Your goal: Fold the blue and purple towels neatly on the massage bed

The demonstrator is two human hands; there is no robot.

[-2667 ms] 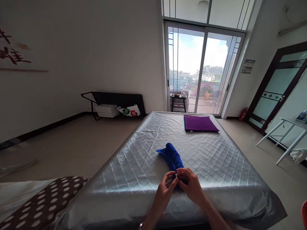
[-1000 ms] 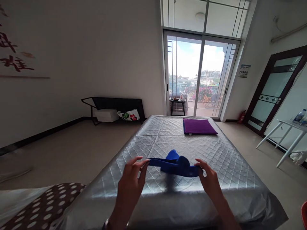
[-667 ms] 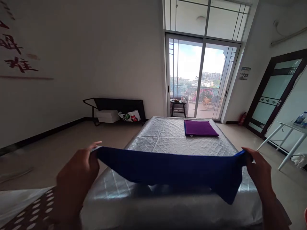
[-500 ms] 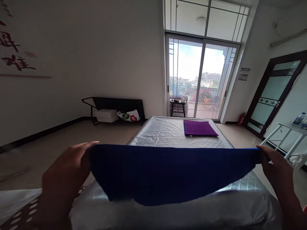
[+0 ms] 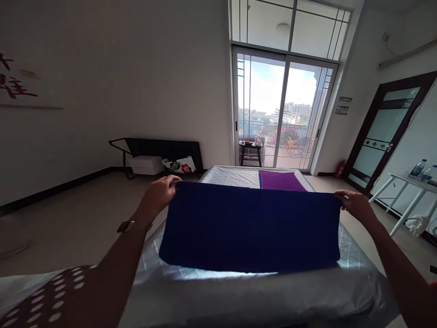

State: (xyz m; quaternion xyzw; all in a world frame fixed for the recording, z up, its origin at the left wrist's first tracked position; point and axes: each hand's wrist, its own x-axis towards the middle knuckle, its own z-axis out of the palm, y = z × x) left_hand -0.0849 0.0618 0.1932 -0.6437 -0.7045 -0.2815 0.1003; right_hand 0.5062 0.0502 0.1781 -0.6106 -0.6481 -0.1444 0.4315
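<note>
A dark blue cloth (image 5: 252,228) is stretched between my two hands, hanging in front of me over the bed. My left hand (image 5: 160,193) pinches its upper left corner, and my right hand (image 5: 353,205) pinches the upper right one. The cloth's top edge is nearly straight; its lower edge hangs at the near part of the mattress (image 5: 246,291), which has a shiny silver-grey quilted cover. Farther off on the bed lies a folded purple cloth (image 5: 282,180) with a blue edge, its near part hidden behind the blue cloth.
Left of the bed, a black bench (image 5: 164,152) stands against the wall with a white box (image 5: 146,165) and a printed bag (image 5: 180,165) under it. Sliding glass doors (image 5: 283,114) are beyond the bed. At right stand a white table (image 5: 409,182) with bottles and a fire extinguisher (image 5: 340,169).
Both hands have moved forward, away from me, and up a little with the blue cloth. Its lower part now hangs fuller and straighter, covering part of the purple cloth.
</note>
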